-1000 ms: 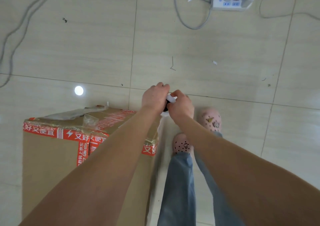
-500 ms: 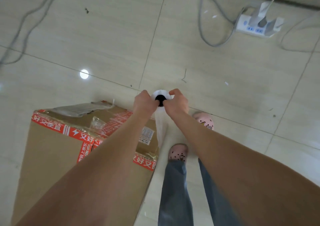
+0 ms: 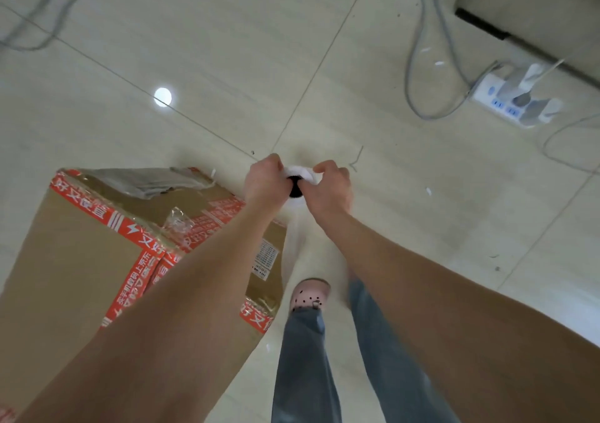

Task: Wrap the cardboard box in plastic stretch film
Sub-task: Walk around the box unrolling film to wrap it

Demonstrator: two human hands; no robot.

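Left hand (image 3: 264, 180) and right hand (image 3: 331, 189) clamp the roll (image 3: 300, 172); slack film (image 3: 292, 241) may slip off the box (image 3: 81, 260) at 8 o'clock.

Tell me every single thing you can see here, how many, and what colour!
cardboard box: one, brown with red-and-white tape, on the floor at lower left
stretch film roll: one, whitish with a dark core, centre, held between both hands, film trailing down by the box
floor: beige tiles, all around
power strip: one, white, upper right
cables: several, grey, top left and top right
light spot: one, white, reflected above the box
shoe: one in view, pink, bottom centre
jeans: one pair, blue-grey, bottom centre
left hand: one, grips the roll's left side
right hand: one, grips the roll's right side
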